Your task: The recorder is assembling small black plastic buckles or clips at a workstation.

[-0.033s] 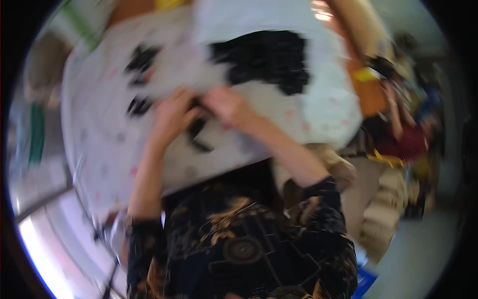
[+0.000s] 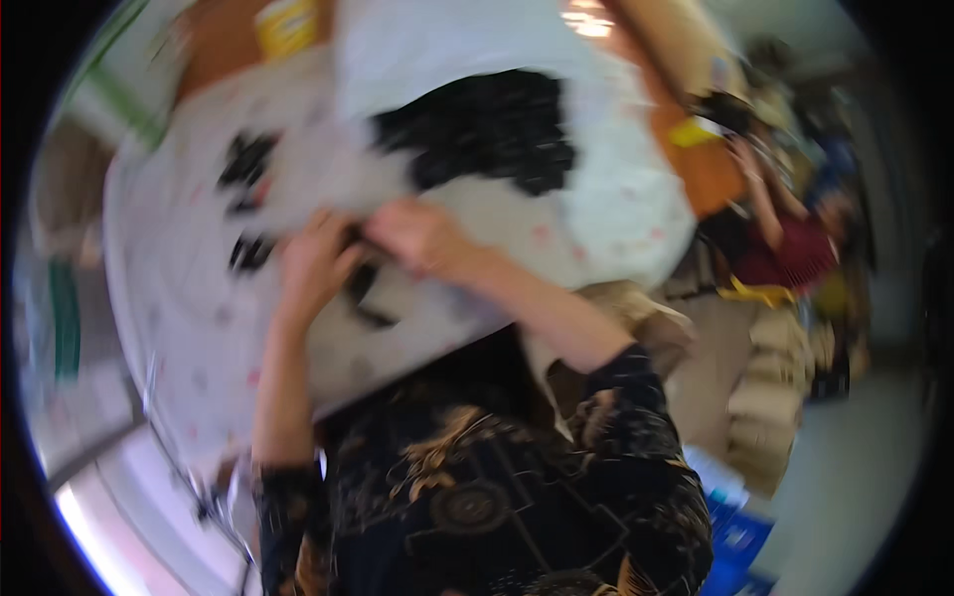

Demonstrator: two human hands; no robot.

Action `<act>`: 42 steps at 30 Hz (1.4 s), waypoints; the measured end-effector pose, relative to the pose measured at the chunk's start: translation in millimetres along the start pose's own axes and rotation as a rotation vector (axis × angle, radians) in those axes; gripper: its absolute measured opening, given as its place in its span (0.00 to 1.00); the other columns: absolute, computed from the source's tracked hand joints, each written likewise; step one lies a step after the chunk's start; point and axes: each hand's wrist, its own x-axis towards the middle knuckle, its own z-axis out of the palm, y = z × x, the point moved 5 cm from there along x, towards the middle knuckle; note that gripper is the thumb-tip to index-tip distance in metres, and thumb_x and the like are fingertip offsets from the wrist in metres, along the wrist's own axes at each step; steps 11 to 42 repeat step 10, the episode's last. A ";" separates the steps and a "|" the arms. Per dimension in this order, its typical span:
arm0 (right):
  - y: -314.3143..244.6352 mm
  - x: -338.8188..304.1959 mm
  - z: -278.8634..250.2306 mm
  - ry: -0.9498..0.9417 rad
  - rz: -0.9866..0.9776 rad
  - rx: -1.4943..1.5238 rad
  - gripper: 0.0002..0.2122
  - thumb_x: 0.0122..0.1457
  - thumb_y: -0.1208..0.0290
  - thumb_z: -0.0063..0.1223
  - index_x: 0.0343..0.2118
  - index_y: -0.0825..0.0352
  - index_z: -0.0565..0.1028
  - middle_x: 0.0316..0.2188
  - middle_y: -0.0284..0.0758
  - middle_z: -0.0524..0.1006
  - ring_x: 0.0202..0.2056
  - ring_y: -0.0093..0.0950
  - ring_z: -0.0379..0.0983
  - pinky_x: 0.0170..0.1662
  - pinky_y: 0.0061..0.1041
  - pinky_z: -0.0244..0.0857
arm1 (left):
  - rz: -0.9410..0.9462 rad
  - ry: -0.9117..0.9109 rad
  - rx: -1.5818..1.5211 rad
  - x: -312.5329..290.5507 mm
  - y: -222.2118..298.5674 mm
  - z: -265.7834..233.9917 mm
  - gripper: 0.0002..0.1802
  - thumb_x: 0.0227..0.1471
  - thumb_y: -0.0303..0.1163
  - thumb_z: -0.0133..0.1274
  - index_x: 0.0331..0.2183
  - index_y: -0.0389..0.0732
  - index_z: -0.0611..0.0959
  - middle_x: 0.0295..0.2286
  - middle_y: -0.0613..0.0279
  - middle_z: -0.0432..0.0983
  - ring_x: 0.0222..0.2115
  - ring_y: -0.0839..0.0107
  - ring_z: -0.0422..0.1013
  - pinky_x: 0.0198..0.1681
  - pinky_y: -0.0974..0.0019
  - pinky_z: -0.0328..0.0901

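Note:
The picture is blurred by motion. A cream cloth with a large black patch lies on a work table under a pale dotted cover. My left hand and my right hand meet at the cloth's near edge with fingers curled into it. A small black strip shows on the cloth just below and between them. More small black pieces lie to the left of my hands. My dark patterned sleeves come in from below.
Another person in a dark red top stands at the right beside an orange surface. Cardboard boxes and a blue crate sit at the lower right. A yellow object rests at the table's far edge.

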 end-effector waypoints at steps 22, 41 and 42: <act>-7.9 -12.2 3.3 0.064 0.165 -0.213 0.20 0.53 0.68 0.53 0.51 0.60 0.76 0.48 0.32 0.74 0.54 0.31 0.66 0.58 0.45 0.57 | -0.055 -0.089 -0.049 14.8 -1.2 1.8 0.22 0.43 0.33 0.65 0.41 0.39 0.77 0.36 0.54 0.72 0.35 0.57 0.73 0.36 0.54 0.65; -7.9 -12.2 3.3 0.064 0.165 -0.213 0.20 0.53 0.68 0.53 0.51 0.60 0.76 0.48 0.32 0.74 0.54 0.31 0.66 0.58 0.45 0.57 | -0.055 -0.089 -0.049 14.8 -1.2 1.8 0.22 0.43 0.33 0.65 0.41 0.39 0.77 0.36 0.54 0.72 0.35 0.57 0.73 0.36 0.54 0.65; -7.9 -12.2 3.3 0.064 0.165 -0.213 0.20 0.53 0.68 0.53 0.51 0.60 0.76 0.48 0.32 0.74 0.54 0.31 0.66 0.58 0.45 0.57 | -0.055 -0.089 -0.049 14.8 -1.2 1.8 0.22 0.43 0.33 0.65 0.41 0.39 0.77 0.36 0.54 0.72 0.35 0.57 0.73 0.36 0.54 0.65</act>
